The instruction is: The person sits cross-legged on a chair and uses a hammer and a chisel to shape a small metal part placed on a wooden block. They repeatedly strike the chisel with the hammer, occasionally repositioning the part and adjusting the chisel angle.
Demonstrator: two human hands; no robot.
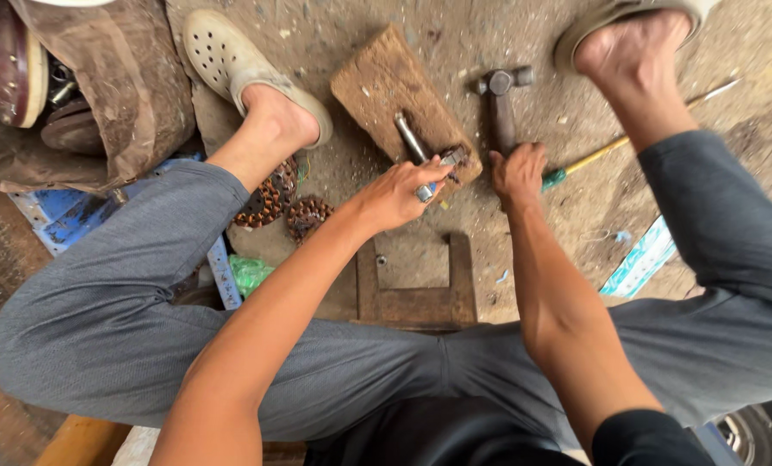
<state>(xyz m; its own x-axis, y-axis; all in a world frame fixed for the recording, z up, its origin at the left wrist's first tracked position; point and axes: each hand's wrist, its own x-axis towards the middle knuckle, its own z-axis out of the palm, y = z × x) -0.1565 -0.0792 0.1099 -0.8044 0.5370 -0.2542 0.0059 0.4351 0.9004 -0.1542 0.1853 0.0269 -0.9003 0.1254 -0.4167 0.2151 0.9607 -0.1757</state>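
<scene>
Wooden block: one worn block [386,86] lies on the dirt floor between your feet, just beyond your left hand; its near corner sits under your fingertips.
Metal rod: one short steel rod [409,136] rests slantwise on the block, its near end just beside your left hand.
Small metal part: one small piece [452,156] sits on the block's near corner, touching your left fingertips; its exact form is too small to tell.
Hammer: one hammer [499,95], head away from you, handle running back into your right hand.
Left hand: your left hand [396,194] is partly curled, fingers pinched about the small metal part at the block's edge, a ring showing on one finger.
Right hand: your right hand [517,173] is clenched round the hammer's handle, low on the shaft, just right of the block.
Screwdriver: one, green grip and yellow shaft [606,151], on the ground just right of your right hand, not touched.
Copper windings: two round wound pieces [269,198], near your left ankle, well apart from both hands.
Sandals: two pale perforated sandals [231,56], one on each foot, either side of the block.
Wooden frame: one U-shaped frame [416,302] on the floor below your wrists.
</scene>
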